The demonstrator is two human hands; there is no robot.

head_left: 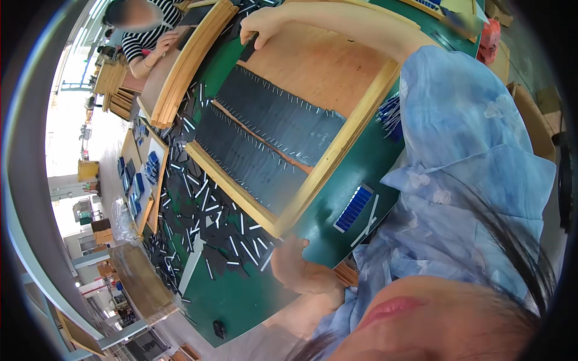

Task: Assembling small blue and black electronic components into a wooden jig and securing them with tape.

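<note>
A wooden tray [378, 84] with raised rails lies on the green table. Two dark panels [283, 111] cover part of its plywood base, with short silver tabs along their edges and a bare wood strip [265, 141] between them. My right hand [259, 29] reaches across to the tray's far end. Its thumb and finger are pinched on a small dark piece [247, 52]. My left hand [295, 262] is beside the near corner of the tray, with its fingers curled and blurred. Whether it touches the rail cannot be told.
Loose dark pieces with white strips [205, 216] litter the table left of the tray. A blue striped panel [353, 207] and thin white strips [367, 225] lie at the near side. Stacked wooden frames [186, 66] stand at the far left, beside a person in a striped shirt [141, 45].
</note>
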